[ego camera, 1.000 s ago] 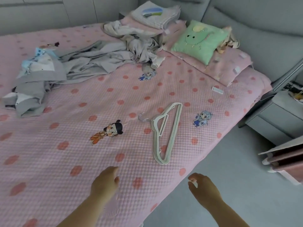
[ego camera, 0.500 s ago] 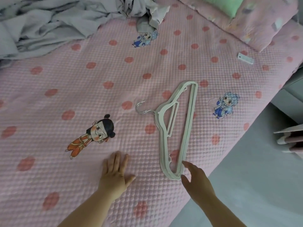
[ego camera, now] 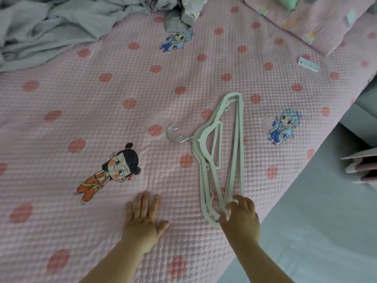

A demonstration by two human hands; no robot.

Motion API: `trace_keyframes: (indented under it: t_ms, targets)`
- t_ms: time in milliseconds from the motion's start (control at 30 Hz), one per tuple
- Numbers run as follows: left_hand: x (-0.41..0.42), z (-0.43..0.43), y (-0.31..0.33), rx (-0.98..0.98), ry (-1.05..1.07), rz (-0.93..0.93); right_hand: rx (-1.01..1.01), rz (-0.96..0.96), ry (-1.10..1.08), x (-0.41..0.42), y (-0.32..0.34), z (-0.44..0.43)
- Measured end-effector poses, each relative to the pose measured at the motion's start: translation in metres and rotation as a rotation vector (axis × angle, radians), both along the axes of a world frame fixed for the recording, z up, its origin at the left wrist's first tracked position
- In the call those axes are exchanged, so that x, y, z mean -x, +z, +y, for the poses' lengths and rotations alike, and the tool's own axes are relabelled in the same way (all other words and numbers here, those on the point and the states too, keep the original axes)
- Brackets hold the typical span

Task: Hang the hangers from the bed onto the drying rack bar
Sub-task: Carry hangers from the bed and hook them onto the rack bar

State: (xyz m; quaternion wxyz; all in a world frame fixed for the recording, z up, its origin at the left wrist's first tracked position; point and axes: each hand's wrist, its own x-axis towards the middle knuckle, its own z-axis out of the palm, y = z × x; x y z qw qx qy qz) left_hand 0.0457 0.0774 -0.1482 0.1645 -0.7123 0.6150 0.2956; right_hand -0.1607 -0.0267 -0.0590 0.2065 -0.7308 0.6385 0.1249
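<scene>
Hangers (ego camera: 201, 137) lie stacked flat on the bed (ego camera: 122, 88) near its right edge, hooks (ego camera: 173, 133) pointing left, all together so one grab takes the lot. Right hand (ego camera: 240, 219) is at the stack's near corner, the closest reach, with fingers (ego camera: 231, 207) curled and clamped on it. Left hand (ego camera: 142, 219) lies flat on the bed beside the stack, fingers straight and slightly apart, likely bracing the lean. Not lifted yet. Rack not in view. Grey clothes (ego camera: 51, 27) sit well apart at the far left.

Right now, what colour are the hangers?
The hangers are pale off-white; the head view shows them best.
</scene>
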Motion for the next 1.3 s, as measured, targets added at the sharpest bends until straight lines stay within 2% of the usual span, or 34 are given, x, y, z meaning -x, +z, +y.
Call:
trace_keyframes:
  t_ms: [67, 100, 167, 200, 333, 433, 567, 633, 833, 967, 1033, 1133, 1300]
  targets:
    - [0.004, -0.013, 0.011, 0.068, 0.069, -0.118, 0.067, -0.013, -0.041, 0.014, 0.005, -0.001]
    - [0.007, -0.016, 0.019, 0.003, 0.061, -0.163, 0.082, 0.008, -0.059, 0.021, 0.009, -0.001]
    - [0.009, -0.023, 0.03, -0.219, 0.124, -0.122, 0.15, 0.027, -0.054, 0.031, 0.022, -0.003]
    - [0.01, -0.027, 0.039, -0.252, 0.138, -0.107, 0.189, -0.003, -0.046, 0.036, 0.03, -0.005]
    - [0.01, -0.036, 0.062, -0.345, 0.078, -0.096, 0.284, -0.007, 0.053, 0.056, 0.063, -0.007]
    - [0.015, -0.048, 0.079, -0.316, 0.108, -0.04, 0.38, -0.016, 0.094, 0.067, 0.097, -0.01]
    - [0.037, -0.075, 0.115, -0.153, 0.117, 0.137, 0.597, -0.082, 0.124, 0.081, 0.144, -0.012]
    - [0.058, -0.09, 0.14, -0.092, 0.081, 0.268, 0.689, -0.102, 0.061, 0.092, 0.17, -0.012]
    - [0.14, -0.111, 0.228, 0.063, 0.068, 0.656, 0.689, -0.233, -0.401, 0.145, 0.245, 0.018]
    - [0.216, -0.101, 0.296, -0.096, 0.29, 1.101, 0.693, -0.317, -0.514, 0.184, 0.277, 0.072]
    - [0.257, -0.083, 0.332, -0.186, 0.331, 1.244, 0.721, -0.375, -0.564, 0.207, 0.292, 0.114]
    - [0.299, -0.056, 0.361, -0.252, 0.369, 1.315, 0.767, -0.408, -0.636, 0.23, 0.308, 0.166]
    - [0.381, 0.05, 0.4, -0.279, 0.164, 1.269, 0.952, -0.411, -0.692, 0.261, 0.336, 0.305]
